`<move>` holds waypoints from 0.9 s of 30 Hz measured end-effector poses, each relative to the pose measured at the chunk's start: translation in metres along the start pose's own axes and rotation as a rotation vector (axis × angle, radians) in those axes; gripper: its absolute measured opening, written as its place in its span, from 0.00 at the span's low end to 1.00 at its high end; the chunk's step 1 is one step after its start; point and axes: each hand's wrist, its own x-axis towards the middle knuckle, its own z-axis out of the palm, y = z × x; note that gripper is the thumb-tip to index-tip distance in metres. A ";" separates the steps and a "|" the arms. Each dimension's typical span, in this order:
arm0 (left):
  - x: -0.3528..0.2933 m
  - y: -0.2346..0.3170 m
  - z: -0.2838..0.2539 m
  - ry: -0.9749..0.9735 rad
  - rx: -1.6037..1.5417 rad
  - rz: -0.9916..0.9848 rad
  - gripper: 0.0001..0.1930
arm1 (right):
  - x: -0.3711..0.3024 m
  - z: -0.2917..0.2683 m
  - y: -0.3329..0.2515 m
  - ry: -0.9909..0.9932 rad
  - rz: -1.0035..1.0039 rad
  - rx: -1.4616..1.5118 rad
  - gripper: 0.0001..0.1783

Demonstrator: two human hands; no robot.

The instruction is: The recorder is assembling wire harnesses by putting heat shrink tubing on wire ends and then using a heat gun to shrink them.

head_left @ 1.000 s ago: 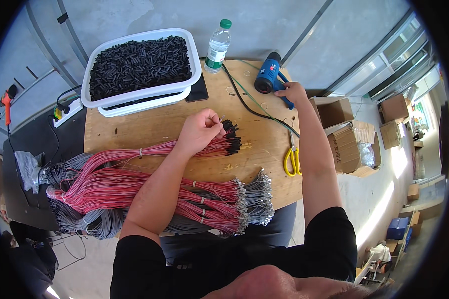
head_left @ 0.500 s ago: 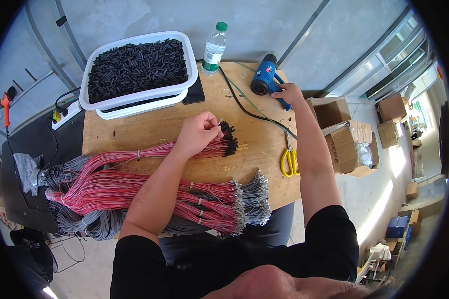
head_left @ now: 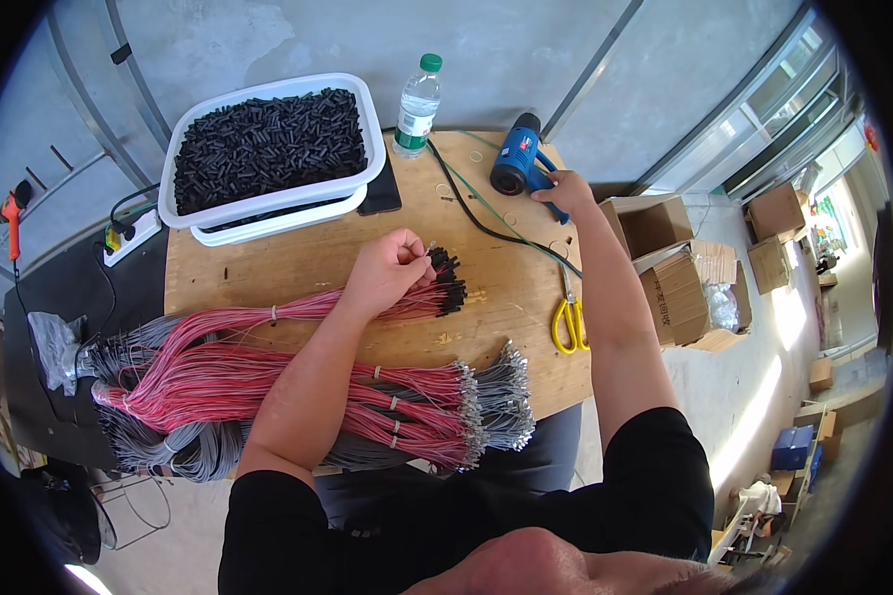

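My left hand [head_left: 392, 273] is closed in a pinch over the far wire bundle, a tiny pale tip showing at its fingertips. Pink-and-grey wires [head_left: 313, 304] run under that hand and end in black sleeves [head_left: 448, 283] just right of it. At the table's far right, a blue heat gun [head_left: 515, 157] with a black nozzle lies on its side. My right hand [head_left: 569, 195] has its fingers around the heat gun's handle; its palm side is hidden. Nearer to me, thicker bundles of pink wires [head_left: 417, 397] and grey wires [head_left: 506, 397] end in pale connectors.
A white tub [head_left: 372, 149] full of short black tubes stands at the back left, beside a dark phone [head_left: 382, 193] and a water bottle [head_left: 418, 107]. Yellow-handled scissors [head_left: 569, 322] lie near the right edge. Cables cross the table; cardboard boxes [head_left: 680, 293] stand beyond it.
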 end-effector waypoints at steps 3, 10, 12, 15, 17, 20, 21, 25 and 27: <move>-0.002 0.000 -0.001 -0.004 -0.011 -0.009 0.04 | -0.006 0.003 -0.004 0.069 0.005 -0.082 0.45; -0.003 0.003 -0.001 -0.008 0.006 -0.016 0.04 | -0.015 -0.002 -0.009 0.045 0.070 0.075 0.43; -0.003 0.001 -0.002 -0.008 0.018 -0.011 0.04 | -0.016 -0.001 -0.014 0.029 0.100 0.110 0.43; -0.001 -0.003 -0.001 -0.006 0.020 0.003 0.04 | -0.014 0.000 -0.012 0.043 0.117 0.125 0.42; 0.000 -0.005 0.000 -0.003 0.011 0.009 0.05 | -0.011 0.000 -0.007 0.057 0.101 0.134 0.42; -0.001 -0.003 -0.001 -0.003 -0.019 0.010 0.05 | -0.010 0.002 -0.007 0.027 0.087 0.146 0.42; -0.002 -0.002 -0.002 -0.009 -0.008 -0.002 0.05 | -0.010 0.002 -0.008 0.025 0.086 0.146 0.42; -0.001 0.000 -0.001 -0.021 0.019 -0.003 0.05 | -0.007 0.001 -0.005 0.022 0.044 0.097 0.42; -0.001 0.001 0.001 -0.025 0.012 -0.005 0.05 | -0.006 0.000 -0.002 0.003 0.049 0.102 0.42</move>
